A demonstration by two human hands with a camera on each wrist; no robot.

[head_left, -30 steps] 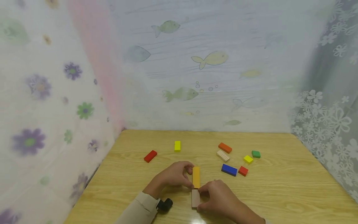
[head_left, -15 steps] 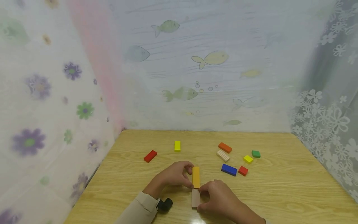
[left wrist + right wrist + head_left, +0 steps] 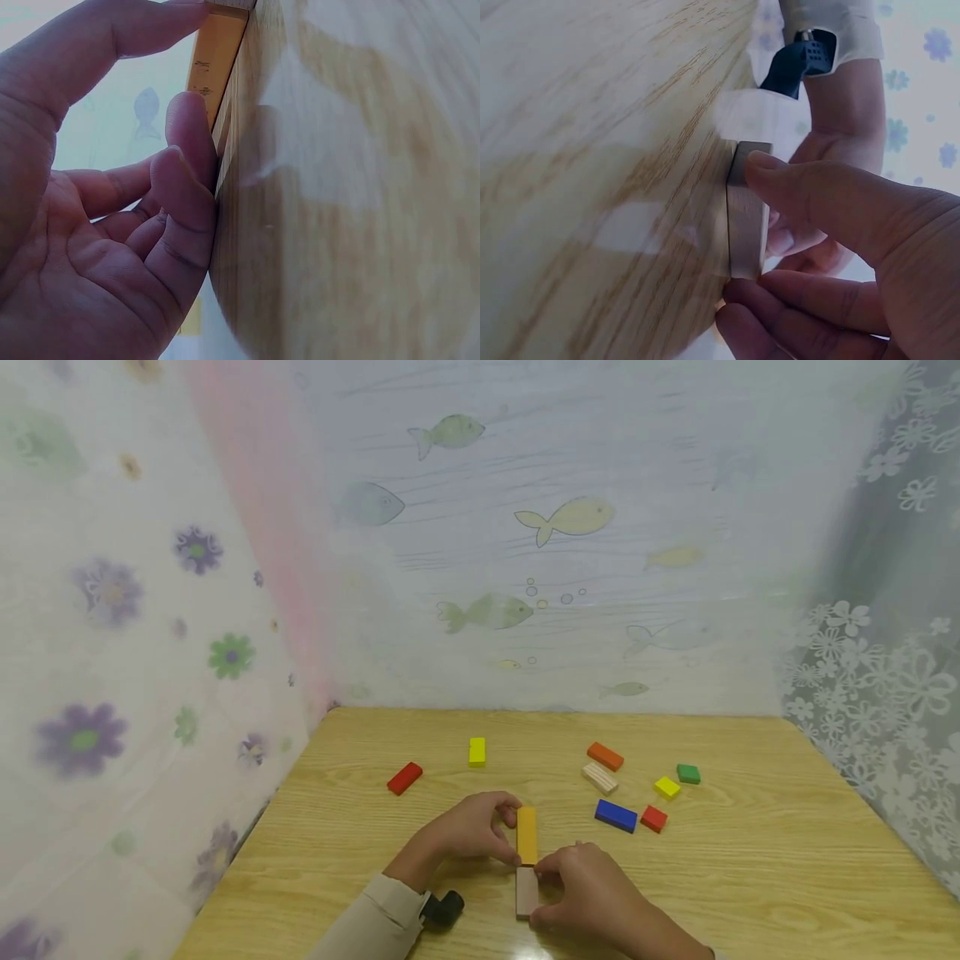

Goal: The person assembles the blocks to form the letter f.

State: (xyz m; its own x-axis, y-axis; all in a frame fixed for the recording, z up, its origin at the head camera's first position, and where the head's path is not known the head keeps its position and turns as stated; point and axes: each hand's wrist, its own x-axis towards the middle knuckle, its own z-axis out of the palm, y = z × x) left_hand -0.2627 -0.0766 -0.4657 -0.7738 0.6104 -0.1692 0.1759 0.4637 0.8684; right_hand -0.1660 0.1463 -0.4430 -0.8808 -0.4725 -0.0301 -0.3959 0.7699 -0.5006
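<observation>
A yellow-orange wooden block [image 3: 527,835] lies lengthwise away from me on the table. My left hand [image 3: 472,828] holds it from the left, thumb at its near end and fingers by its far end; the left wrist view shows the thumb on the block's end [image 3: 214,60]. End to end with it, on the near side, lies a plain wooden block [image 3: 527,893]. Its ends are pinched between the thumb and fingers of my right hand [image 3: 592,893]. In the right wrist view, the thumb presses the plain block's near end [image 3: 746,225].
Behind the hands, a red block [image 3: 405,778] and a yellow block [image 3: 477,752] lie on the left. To the right are orange [image 3: 604,757], striped wood [image 3: 600,778], blue [image 3: 616,816], small red [image 3: 654,818], small yellow [image 3: 667,787] and green [image 3: 687,773] blocks. Patterned curtains surround the table [image 3: 337,860].
</observation>
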